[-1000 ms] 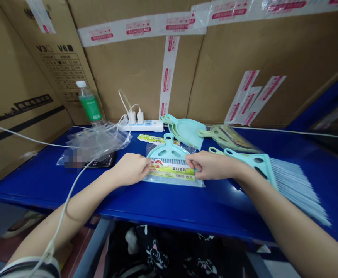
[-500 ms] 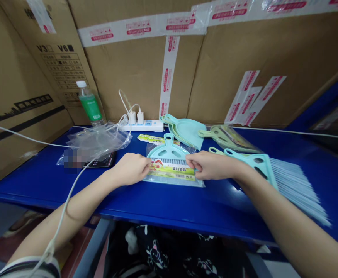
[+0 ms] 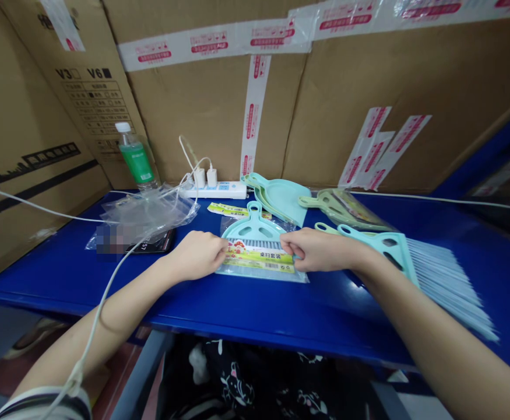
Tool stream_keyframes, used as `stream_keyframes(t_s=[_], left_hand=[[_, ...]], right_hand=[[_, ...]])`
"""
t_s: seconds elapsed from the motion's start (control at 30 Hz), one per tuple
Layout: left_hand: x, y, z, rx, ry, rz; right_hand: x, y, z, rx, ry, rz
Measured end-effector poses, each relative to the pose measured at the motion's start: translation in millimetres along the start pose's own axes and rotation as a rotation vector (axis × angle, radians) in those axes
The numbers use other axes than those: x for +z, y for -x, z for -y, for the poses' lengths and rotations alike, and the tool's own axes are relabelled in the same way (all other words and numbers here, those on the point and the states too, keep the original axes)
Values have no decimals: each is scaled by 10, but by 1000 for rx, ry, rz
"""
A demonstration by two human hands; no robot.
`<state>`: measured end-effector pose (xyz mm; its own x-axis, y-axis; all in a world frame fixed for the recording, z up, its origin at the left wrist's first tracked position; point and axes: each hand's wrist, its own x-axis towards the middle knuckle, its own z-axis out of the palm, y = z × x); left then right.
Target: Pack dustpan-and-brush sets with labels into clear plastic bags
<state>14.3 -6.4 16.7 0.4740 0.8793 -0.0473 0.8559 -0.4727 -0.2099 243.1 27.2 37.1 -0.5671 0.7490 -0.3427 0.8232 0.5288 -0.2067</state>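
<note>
In the head view a light-blue dustpan and brush set (image 3: 255, 221) lies flat on the blue table in a clear plastic bag (image 3: 261, 275). A printed yellow and white card (image 3: 261, 256) covers its lower part, over the brush's bristles. My left hand (image 3: 200, 255) is closed on the left edge of the bag and card. Closed on the right edge is my right hand (image 3: 307, 249), its thumb bent under the fingers. The fingertips of both hands are partly hidden.
Behind are stacked dustpans (image 3: 285, 195), a bagged green set (image 3: 337, 207) and a power strip (image 3: 224, 190). Blue-bristled brushes (image 3: 447, 280) lie right. To the left are clear bags (image 3: 150, 213), a bottle (image 3: 136, 160) and a dark device (image 3: 152, 244). A white cable (image 3: 106, 291) crosses my left arm.
Both hands and the bagged set stay in the same place. Only a lit digit on the dark device differs.
</note>
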Motion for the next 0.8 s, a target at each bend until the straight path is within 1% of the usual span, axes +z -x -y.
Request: stream_keyframes(t_s=[0.4,0.8], left_hand=[[-36,3,-18,-16,3,40],[-32,-2,-15,-15,6,42]], right_hand=[[-13,7,2,-6,1,8],[-4,7,-15,-19,-8,0]])
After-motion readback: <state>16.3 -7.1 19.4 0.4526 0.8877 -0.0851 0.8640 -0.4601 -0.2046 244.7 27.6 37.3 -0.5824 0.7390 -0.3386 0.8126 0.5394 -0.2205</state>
